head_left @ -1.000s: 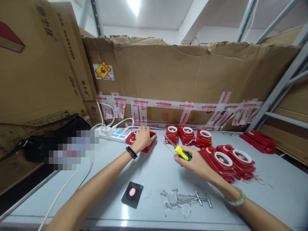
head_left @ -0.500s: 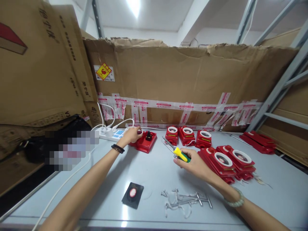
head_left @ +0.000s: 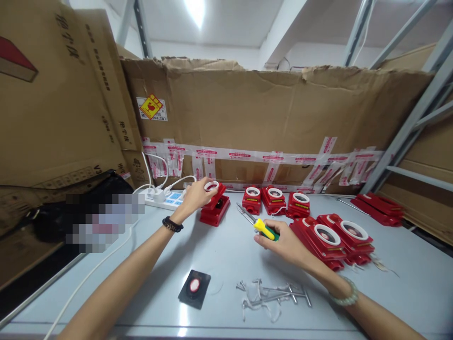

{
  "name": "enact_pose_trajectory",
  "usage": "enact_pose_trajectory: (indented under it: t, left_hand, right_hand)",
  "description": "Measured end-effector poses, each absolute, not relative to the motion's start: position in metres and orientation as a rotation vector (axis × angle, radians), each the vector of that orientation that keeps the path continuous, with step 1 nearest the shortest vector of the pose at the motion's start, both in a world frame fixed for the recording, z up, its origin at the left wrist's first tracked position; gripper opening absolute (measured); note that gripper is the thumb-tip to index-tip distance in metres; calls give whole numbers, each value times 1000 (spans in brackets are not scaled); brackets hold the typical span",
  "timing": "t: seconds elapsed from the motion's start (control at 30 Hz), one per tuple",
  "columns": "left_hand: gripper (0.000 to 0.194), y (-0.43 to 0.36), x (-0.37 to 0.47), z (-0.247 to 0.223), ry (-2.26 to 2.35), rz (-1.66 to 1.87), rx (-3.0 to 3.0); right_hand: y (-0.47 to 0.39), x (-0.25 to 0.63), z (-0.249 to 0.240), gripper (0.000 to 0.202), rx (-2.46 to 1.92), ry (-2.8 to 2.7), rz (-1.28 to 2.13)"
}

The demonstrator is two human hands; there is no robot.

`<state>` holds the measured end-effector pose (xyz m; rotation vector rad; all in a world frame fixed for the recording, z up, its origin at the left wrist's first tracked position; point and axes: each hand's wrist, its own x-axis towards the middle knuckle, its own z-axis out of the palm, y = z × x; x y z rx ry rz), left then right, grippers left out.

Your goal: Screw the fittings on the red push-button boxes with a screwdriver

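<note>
My left hand (head_left: 198, 196) grips a red cover with a white ring (head_left: 212, 186), tilted over its red box base (head_left: 212, 218). A black part (head_left: 220, 203) shows in the gap between cover and base. In my right hand (head_left: 283, 238) is a screwdriver (head_left: 265, 229) with a yellow and green handle, its shaft pointing up and to the left. A slim metal rod, partly hidden, lies alongside that shaft. To the right of this hand sit two larger red boxes with white rings (head_left: 327, 241), close to my wrist.
Three small red boxes (head_left: 274, 200) line the back by the taped cardboard (head_left: 240, 113). In front lie a black square plate (head_left: 194, 289) and loose metal screws and T-shaped rods (head_left: 276, 297). A power strip (head_left: 170, 200) is at left; more red housings (head_left: 377, 209) are far right.
The red cover has come up and right with my left hand, from beside the base to over it, partly hiding the black part. My right hand has barely moved.
</note>
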<state>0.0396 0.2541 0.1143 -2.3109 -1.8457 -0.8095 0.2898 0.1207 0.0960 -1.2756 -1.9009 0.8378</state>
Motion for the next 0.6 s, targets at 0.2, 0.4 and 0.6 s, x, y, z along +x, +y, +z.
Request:
enact_pose_trajectory:
  t: [0.2,0.4,0.6]
  left_hand:
    - [39,249,54,97,-1831,-759,-2428]
    - [82,235,52,81,-1834,-733,-2465]
    - [78,238,37,70,-1824,-814,-2518]
  right_hand:
    - [121,290,98,22,-1281,-1894,886]
    - [122,291,95,21,-1260,-1908,869]
    - [122,290,96,21,-1269,-1903,883]
